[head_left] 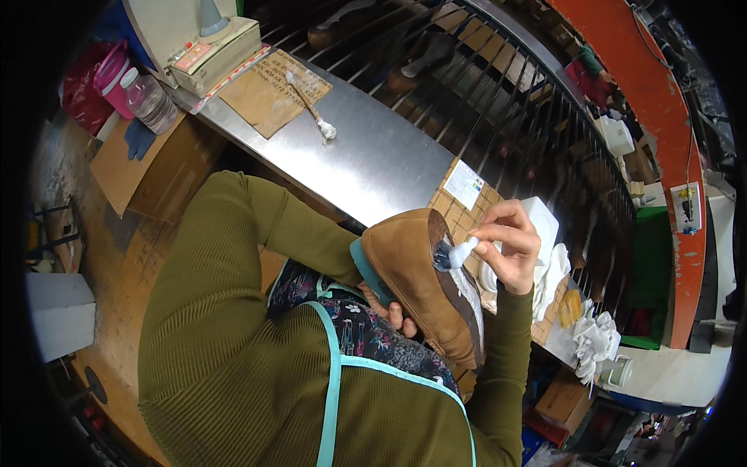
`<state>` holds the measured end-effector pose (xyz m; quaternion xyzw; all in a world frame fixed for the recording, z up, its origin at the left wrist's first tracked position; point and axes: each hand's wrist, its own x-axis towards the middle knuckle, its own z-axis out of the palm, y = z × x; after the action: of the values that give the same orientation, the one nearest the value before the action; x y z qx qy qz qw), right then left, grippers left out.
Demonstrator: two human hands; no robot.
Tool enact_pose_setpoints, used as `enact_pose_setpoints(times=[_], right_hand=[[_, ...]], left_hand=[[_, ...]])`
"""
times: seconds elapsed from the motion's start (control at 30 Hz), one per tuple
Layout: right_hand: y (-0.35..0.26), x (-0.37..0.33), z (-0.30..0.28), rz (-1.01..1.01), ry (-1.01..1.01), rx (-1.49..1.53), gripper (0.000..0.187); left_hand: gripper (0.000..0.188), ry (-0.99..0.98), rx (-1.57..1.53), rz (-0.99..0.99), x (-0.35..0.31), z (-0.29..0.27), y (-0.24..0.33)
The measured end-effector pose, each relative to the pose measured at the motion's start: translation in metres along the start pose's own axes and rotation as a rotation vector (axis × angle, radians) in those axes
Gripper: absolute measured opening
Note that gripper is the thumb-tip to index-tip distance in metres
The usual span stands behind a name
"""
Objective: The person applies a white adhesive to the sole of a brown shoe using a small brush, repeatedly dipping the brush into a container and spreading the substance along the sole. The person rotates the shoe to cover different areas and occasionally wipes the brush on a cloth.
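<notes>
Beside the bench point(366, 159) tilts a white-streaked brown shoe point(408, 272).

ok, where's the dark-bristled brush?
Head view, right of centre: the brush is in the right hand, its bristles at the dark face of the brown shoe, toward the shoe's upper end.

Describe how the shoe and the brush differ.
The shoe is much larger than the brush. The shoe is mostly brown, while the brush has a white handle and dark bristles. The shoe is supported by the left grip; the brush is pinched in the right grip. Both are hand-held.
</notes>
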<state>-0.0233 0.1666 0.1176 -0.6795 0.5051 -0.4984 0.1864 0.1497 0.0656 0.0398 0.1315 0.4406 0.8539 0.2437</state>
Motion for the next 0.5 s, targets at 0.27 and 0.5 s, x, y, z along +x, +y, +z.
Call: enact_pose_setpoints(times=[0.27, 0.5], right_hand=[[0.012, -0.015, -0.011, 0.006, -0.045, -0.042, 0.021], [0.009, -0.015, -0.011, 0.142, -0.007, 0.059, 0.019]], left_hand=[[0.058, 0.017, -0.032, -0.011, -0.005, 0.004, 0.002], [0.065, 0.025, -0.060, -0.066, -0.010, 0.011, 0.004]])
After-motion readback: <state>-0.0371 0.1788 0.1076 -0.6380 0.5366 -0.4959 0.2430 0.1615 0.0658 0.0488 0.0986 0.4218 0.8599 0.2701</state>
